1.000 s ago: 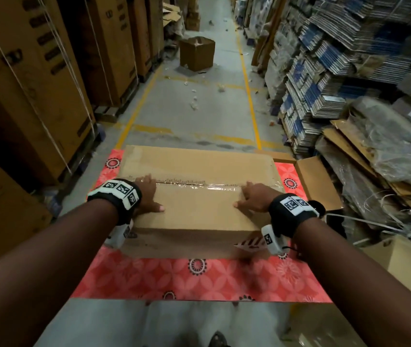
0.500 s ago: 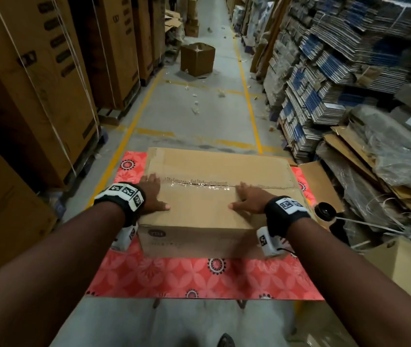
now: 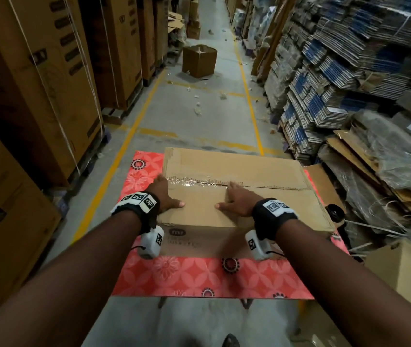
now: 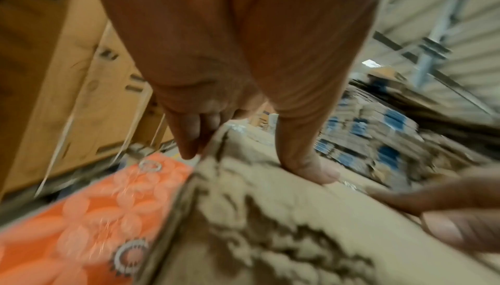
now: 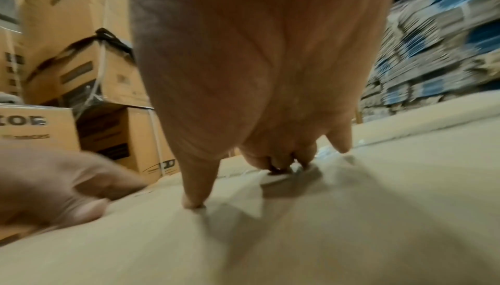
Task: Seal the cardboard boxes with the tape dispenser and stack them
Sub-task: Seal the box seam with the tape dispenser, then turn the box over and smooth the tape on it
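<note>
A brown cardboard box [image 3: 237, 166] lies on a red patterned table [image 3: 199, 276]. Clear tape [image 3: 194, 182] covers the left part of its top seam; the right part shows bare. My left hand [image 3: 166, 196] sits at the box's left edge by the seam. Its fingers [image 4: 189, 140] run down the side and the thumb [image 4: 305, 161] presses the top. My right hand [image 3: 235, 200] rests spread on the top, its fingertips [image 5: 281, 161] pressing the tape's end. I cannot make out a tape dispenser for certain.
A black round object [image 3: 334, 212] and an open cardboard flap [image 3: 324, 186] lie right of the box. Tall cartons [image 3: 36, 96] line the left, flattened carton stacks [image 3: 337, 71] the right. One brown box [image 3: 199, 60] stands in the aisle, another [image 3: 404, 276] at lower right.
My right hand has slid left along the taped seam toward my left hand. The box now sits further right on the table. The left hand stays at the left edge.
</note>
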### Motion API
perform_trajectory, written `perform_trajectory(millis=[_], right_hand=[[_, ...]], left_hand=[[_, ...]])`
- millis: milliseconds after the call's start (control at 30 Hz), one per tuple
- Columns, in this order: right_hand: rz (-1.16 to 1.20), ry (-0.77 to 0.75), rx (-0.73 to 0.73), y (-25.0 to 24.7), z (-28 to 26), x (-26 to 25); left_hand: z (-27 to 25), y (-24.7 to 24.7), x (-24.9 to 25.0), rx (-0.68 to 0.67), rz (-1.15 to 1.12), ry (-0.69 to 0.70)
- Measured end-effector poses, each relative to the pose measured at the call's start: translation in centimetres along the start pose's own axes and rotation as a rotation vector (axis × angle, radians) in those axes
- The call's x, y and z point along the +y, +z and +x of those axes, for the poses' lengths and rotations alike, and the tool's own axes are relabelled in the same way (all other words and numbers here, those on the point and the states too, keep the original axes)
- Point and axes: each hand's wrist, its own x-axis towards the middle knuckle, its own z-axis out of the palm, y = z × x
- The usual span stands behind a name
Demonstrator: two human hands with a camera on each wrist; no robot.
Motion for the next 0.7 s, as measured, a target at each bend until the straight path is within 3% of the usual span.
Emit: perform_trajectory(millis=[100,267,367,467,533,700], right_hand=[[-0.014,0.027,0.073,-0.4,-0.2,-0.4],[0.096,-0.13,0.085,0.2,-0.2,-6.6],[0.135,-0.198,0.072,0.0,-0.1,-9.1],[0.257,-0.217,0.132,-0.8,0.1,-9.9],[0.278,-0.195,0.156,-0.9,0.4,-10.2],[0.173,-0.17,0.103,0.6,1.6,-12.2]], left_hand=[[0.7,0.1,-2.2,-0.056,-0.196,0.058],[1.0,0.4,-4.6,-0.163,-0.346,0.127],[0.2,-0.8,-4.4,-0.213,-0.227,0.107],[0.3,-1.2,-4.6,-0.023,-0.217,0.151],[0.4,-1.1,-4.4,0.0,-0.163,0.195],[1.3,-2.7,-6.6,-0.189,-0.002,0.277]])
